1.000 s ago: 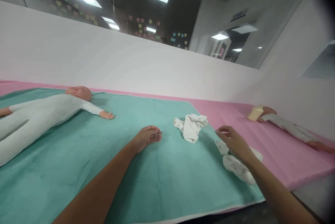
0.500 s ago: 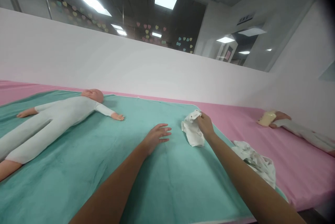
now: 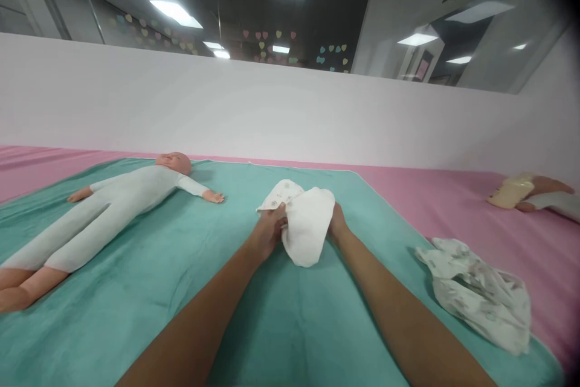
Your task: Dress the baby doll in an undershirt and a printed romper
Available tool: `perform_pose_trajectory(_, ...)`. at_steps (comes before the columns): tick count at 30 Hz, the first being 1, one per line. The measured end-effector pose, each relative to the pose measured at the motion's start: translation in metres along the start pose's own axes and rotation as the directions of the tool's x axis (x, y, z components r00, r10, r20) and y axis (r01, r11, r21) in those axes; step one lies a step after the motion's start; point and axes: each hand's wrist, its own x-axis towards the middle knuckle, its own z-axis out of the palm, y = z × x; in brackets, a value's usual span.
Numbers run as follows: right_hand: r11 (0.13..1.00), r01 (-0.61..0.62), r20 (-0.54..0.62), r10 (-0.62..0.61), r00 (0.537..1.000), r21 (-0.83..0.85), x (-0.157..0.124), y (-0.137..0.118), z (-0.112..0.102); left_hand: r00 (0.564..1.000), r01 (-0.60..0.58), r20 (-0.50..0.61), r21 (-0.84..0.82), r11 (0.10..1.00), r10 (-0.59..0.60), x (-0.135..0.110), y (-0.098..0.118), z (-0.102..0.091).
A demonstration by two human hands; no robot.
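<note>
White cloth (image 3: pixel 309 230): between the two hands, over the middle of the green blanket (image 3: pixel 244 314); a small-printed flap shows at its left – whether its lower edge touches the blanket, I cannot tell.
Left hand (image 3: pixel 268 233): clamped on the cloth's left part, thumb on top.
Right hand (image 3: pixel 338 223): gripping the cloth's right edge, fingers mostly hidden behind it.
Near doll (image 3: pixel 136 194): on its back in a white suit, on the blanket to the left, one arm stretched towards the hands.
Printed garment (image 3: pixel 480 296): crumpled at the blanket's right edge, well apart from the hands.
Pink sheet (image 3: pixel 399 194): under the blanket, showing behind and to the right.
Yellowish bottle (image 3: pixel 512 191): on the pink sheet, far right – just beside a second doll (image 3: pixel 555 201), partly out of view.
</note>
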Motion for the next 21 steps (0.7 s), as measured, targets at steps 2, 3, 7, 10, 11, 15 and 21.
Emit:
perform_pose_trajectory(2, 0.996, -0.068, -0.056, 0.072, 0.996, 0.066, 0.004, 0.019, -0.010, 0.995, 0.002, -0.103, 0.036, 0.999, 0.002, 0.005, -0.002, -0.006)
perform_pose_trajectory(3, 0.991, -0.093, -0.071, 0.100, 0.993, 0.095, 0.005, 0.023, -0.013, 0.990, 0.012, -0.144, 0.054, 0.998, -0.004, 0.006, -0.003, -0.009)
perform_pose_trajectory(7, 0.945, -0.150, 0.094, 0.128, 0.987, 0.292, 0.001, 0.011, -0.009, 0.952, -0.013, -0.302, 0.120, 0.993, 0.050, 0.009, -0.001, -0.019)
perform_pose_trajectory(10, 0.923, -0.170, 0.277, 0.072, 0.958, 0.346, -0.010, -0.003, 0.001, 0.871, -0.044, -0.437, 0.389, 0.920, 0.226, 0.009, 0.002, -0.023)
perform_pose_trajectory(11, 0.931, -0.174, 0.316, 0.068, 0.946, 0.321, -0.015, -0.006, 0.004, 0.835, -0.040, -0.459, 0.499, 0.866, 0.303, 0.009, 0.003, -0.024)
perform_pose_trajectory(15, 0.942, -0.169, 0.348, 0.060, 0.935, 0.291, -0.023, -0.015, 0.011, 0.734, -0.037, -0.424, 0.755, 0.655, 0.531, 0.006, 0.011, -0.026)
perform_pose_trajectory(21, 0.962, 0.045, 0.106, -0.076, 0.991, 0.270, -0.016, -0.028, -0.006, 0.473, -0.208, -0.351, 0.847, 0.490, 0.808, 0.000, 0.029, -0.030)
